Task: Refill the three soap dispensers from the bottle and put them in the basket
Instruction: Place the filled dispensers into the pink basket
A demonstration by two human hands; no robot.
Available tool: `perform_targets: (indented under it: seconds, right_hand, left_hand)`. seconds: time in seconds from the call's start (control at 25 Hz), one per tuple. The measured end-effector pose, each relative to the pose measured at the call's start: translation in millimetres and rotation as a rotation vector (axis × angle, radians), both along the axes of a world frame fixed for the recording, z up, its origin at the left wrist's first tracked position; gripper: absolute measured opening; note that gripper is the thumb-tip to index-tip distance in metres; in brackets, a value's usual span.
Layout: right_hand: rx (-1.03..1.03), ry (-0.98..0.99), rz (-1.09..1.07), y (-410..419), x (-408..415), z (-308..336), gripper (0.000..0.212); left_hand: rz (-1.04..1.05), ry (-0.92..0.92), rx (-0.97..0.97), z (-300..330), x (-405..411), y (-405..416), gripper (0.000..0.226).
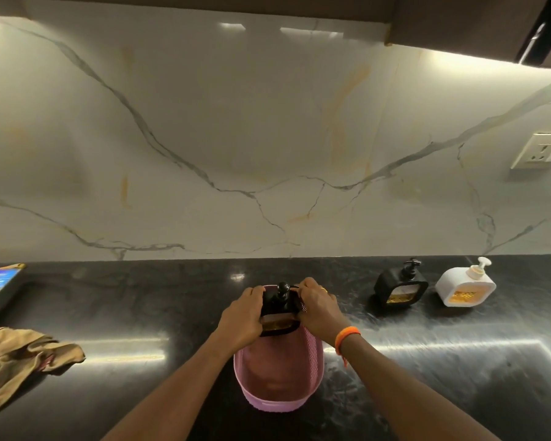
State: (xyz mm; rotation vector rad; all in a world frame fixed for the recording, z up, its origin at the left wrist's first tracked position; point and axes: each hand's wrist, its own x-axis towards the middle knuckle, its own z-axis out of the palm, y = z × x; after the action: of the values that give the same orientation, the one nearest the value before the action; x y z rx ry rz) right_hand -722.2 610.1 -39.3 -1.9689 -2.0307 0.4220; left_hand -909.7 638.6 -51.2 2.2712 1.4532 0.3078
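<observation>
1. While both hands grip it from either side, a black soap dispenser (pixel 280 313) sits at the far end of the pink basket (pixel 312 367); whether it rests on the basket floor cannot be told
2. Left hand (pixel 243 316) curls its fingers round the dispenser's left side; right hand (pixel 319 308), with an orange wristband (pixel 346 335), curls round its right side
3. Second black dispenser (pixel 400 286) and a white dispenser (pixel 465 286) stand side by side on the dark counter (pixel 458 361), right of the basket, near the marble wall
4. Brown cloth (pixel 19 358) lies crumpled at the counter's left edge
</observation>
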Motion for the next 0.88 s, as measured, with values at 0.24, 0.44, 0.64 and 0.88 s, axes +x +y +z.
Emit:
perform_targets:
  seconds: [0.24, 0.44, 0.64, 0.88]
  right_hand:
    - [-0.026, 0.045, 0.040, 16.2, -10.3, -6.6, 0.022]
    - [-0.005, 0.044, 0.046, 22.2, -16.2, -12.9, 0.022]
    - [0.018, 0.088, 0.037, 23.5, -17.8, -14.4, 0.023]
    - [0.037, 0.134, 0.036, 18.1, -16.0, -20.5, 0.042]
  left_hand:
    - [0.084, 0.037, 0.004, -6.1, -4.8, 4.6, 0.059]
    - [0.113, 0.085, 0.042, -4.2, -4.5, 8.8, 0.049]
    - [0.100, 0.070, 0.071, 3.9, -5.6, 14.0, 0.038]
    - [0.076, 0.051, 0.109, 1.0, -13.3, 13.6, 0.015]
